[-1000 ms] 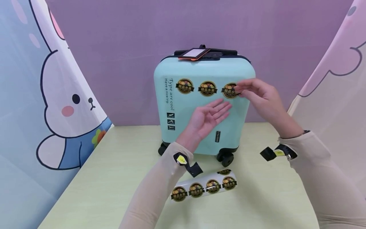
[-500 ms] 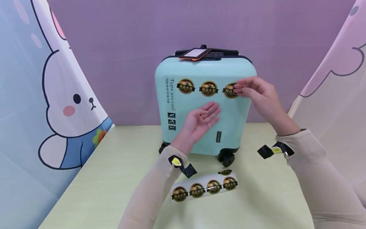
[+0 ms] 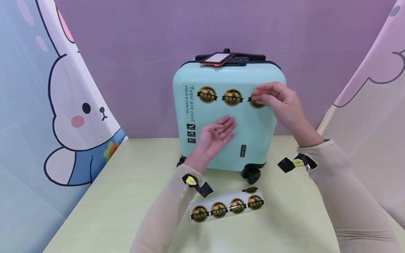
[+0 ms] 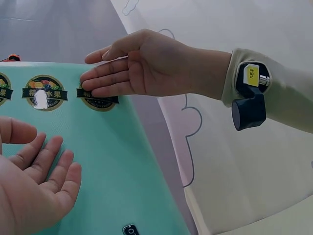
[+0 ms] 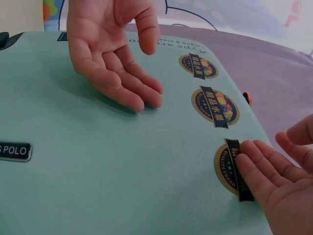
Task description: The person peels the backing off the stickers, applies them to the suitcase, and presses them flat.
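A mint-green suitcase [image 3: 221,77] stands upright, with a row of round black-and-gold fruit stickers across its upper front: a left sticker [image 3: 207,95], a middle sticker [image 3: 232,97] and a right sticker [image 5: 225,169]. My right hand [image 3: 281,100] lays its extended fingertips [image 5: 247,164] on the right sticker and covers part of it. This sticker looks flat against the shell in the right wrist view. Below the row, my left hand [image 3: 213,138] holds nothing; its palm faces up, its fingers are loosely extended, and it is close to the suitcase front.
A curved sheet of the same stickers [image 3: 226,196] lies on the pale table [image 3: 152,154] in front of the suitcase. An orange-edged tag [image 3: 217,58] rests by the black top handle. Black wheels [image 3: 251,174] touch the table. A purple backdrop [image 3: 133,70] and printed side curtains enclose the space.
My left hand has drawn left and slightly down, away from the right sticker. The right hand has shifted a little left and now covers more of that sticker.
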`<control>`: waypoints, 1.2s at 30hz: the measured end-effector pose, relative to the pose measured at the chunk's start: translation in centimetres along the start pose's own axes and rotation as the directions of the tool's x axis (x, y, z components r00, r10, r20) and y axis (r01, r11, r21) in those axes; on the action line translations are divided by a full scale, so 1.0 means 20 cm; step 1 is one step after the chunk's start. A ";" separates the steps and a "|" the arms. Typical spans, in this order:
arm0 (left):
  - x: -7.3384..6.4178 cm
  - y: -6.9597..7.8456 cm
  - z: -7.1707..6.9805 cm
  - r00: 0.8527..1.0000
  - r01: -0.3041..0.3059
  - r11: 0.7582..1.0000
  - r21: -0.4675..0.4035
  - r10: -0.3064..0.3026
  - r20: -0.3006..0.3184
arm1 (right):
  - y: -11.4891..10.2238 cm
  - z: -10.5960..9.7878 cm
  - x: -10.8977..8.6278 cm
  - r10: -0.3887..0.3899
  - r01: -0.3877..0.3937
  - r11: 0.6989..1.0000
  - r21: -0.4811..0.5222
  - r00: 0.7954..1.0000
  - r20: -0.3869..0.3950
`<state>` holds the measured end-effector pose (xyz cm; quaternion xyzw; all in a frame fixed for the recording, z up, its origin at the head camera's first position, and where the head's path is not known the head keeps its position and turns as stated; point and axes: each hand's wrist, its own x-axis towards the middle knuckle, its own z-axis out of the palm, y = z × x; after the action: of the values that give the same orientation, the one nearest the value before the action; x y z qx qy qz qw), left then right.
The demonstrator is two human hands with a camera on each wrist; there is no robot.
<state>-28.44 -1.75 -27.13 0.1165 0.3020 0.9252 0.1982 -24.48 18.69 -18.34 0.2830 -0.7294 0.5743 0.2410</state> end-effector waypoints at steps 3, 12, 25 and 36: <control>0.00 0.00 -0.02 1.000 -0.006 1.000 -0.005 0.006 -0.005 | 0.01 0.02 0.00 0.007 -0.007 1.000 -0.026 1.000 0.018; -0.01 0.00 -0.05 0.999 -0.024 1.000 -0.001 0.024 -0.026 | 0.05 0.07 -0.03 0.030 -0.029 0.999 -0.032 0.998 0.051; -0.02 0.01 -0.07 0.998 -0.046 0.999 0.001 0.046 -0.042 | 0.09 -0.01 -0.10 0.090 -0.087 0.996 -0.028 0.992 0.091; -0.03 0.02 -0.09 0.998 -0.052 0.999 0.013 0.053 -0.046 | 0.05 -0.10 -0.08 0.050 -0.051 0.998 0.047 0.998 0.039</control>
<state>-28.65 -3.33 -28.39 0.1040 0.3089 0.9307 0.1662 -24.06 20.97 -19.72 0.2809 -0.7268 0.5920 0.2057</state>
